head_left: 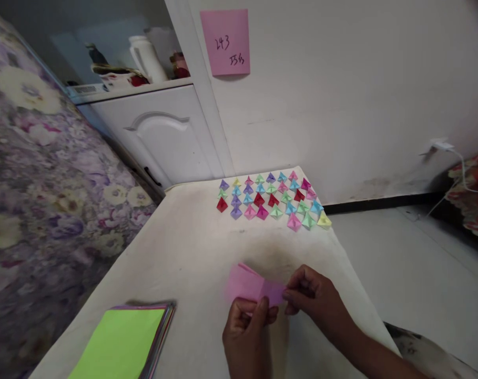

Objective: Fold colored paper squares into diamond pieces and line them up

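Observation:
A partly folded sheet of pink origami paper (245, 283) is held up above the near part of the table, between both hands. My left hand (248, 318) pinches its lower edge between thumb and fingers. At the paper's right corner, my right hand (307, 292) is closed with thumb and forefinger on the tip. The fold lines are slightly blurred. Beyond the hands, several small folded paper pieces (273, 200) in many colours lie in rows at the table's far end.
A stack of coloured paper, lime green on top (120, 337), lies at the left on the cream-covered table (175, 237). A white wall (341, 95) with a pink note (226, 42) and a white cabinet (163, 137) stand behind. A floral curtain (53, 184) hangs along the left.

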Available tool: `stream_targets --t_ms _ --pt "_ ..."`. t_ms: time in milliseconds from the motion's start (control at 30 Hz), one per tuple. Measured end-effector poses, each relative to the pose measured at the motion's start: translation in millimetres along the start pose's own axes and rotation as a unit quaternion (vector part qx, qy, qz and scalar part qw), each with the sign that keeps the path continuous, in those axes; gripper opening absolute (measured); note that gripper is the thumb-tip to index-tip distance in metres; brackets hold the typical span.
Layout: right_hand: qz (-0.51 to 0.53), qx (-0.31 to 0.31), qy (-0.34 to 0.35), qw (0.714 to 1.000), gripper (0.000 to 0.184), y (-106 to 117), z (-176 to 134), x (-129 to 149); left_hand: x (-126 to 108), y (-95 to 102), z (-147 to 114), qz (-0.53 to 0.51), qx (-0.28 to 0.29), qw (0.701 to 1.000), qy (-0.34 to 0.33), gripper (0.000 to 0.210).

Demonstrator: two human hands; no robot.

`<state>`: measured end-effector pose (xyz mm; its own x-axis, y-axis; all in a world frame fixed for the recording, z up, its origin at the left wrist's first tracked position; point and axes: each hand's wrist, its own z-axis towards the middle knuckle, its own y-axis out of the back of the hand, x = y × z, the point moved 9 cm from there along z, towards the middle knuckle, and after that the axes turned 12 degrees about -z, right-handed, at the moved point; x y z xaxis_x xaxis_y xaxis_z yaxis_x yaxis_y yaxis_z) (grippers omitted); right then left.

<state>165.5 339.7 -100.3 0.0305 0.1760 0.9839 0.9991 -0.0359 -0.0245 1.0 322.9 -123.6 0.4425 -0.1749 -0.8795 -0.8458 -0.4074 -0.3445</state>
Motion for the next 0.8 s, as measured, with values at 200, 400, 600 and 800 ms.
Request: stream_targets --t_ms 200,400,600,800 --pt "0.016 0.011 0.005 1.0 0.019 -0.7 -0.5 -1.0 -2.5 0.4 3.5 0.021 0.014 1.0 0.009 0.031" --pt "-0.004 0.004 0.004 1.0 0.016 0.1 -0.2 -4.9 -0.2 3.2 5.8 0.045 0.018 0.999 0.005 0.031" --pt "-0.091 0.014 0.029 0.995 0.028 -1.1 2.1 -10.5 4.8 -1.3 7.5 0.053 0.048 0.997 -0.007 0.03" --pt "-0.17 0.004 0.039 0.985 0.028 2.5 2.7 -13.5 8.3 -4.4 10.0 0.084 0.072 0.994 -0.012 0.031"
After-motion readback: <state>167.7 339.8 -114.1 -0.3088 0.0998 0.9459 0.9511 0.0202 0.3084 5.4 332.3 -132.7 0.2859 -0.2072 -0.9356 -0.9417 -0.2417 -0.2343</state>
